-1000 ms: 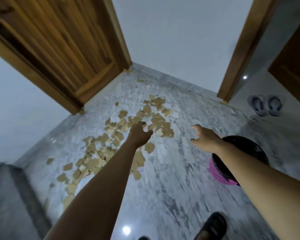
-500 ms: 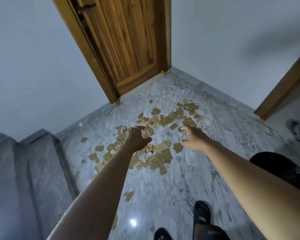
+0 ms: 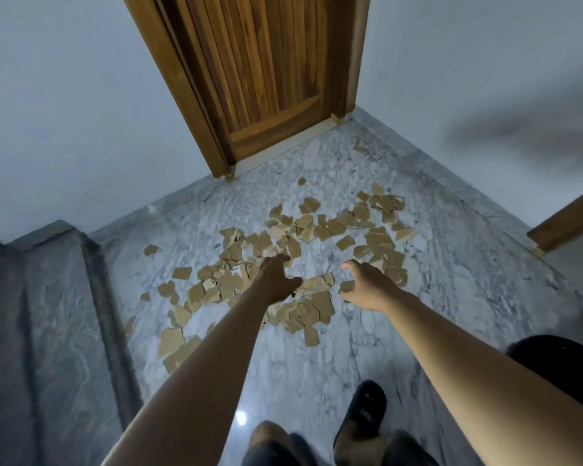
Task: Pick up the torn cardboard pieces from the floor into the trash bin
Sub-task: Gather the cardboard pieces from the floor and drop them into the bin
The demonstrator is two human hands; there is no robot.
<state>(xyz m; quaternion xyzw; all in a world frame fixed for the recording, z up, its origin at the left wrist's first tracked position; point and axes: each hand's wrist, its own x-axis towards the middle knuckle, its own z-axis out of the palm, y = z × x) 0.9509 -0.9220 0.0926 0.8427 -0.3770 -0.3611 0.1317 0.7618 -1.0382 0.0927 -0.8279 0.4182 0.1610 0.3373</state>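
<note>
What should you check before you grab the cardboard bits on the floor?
1. Cardboard pieces within reach: ok, both hands hang over the pile.
2. Left hand free: ok, it looks loose with nothing held.
3. Right hand gripping a piece: cannot tell; it curls down at one, but the contact is hidden.
4. Trash bin close by: ok, its dark edge shows beside the right arm.
5. Sandal off the pieces: ok, it stands on bare floor.
</note>
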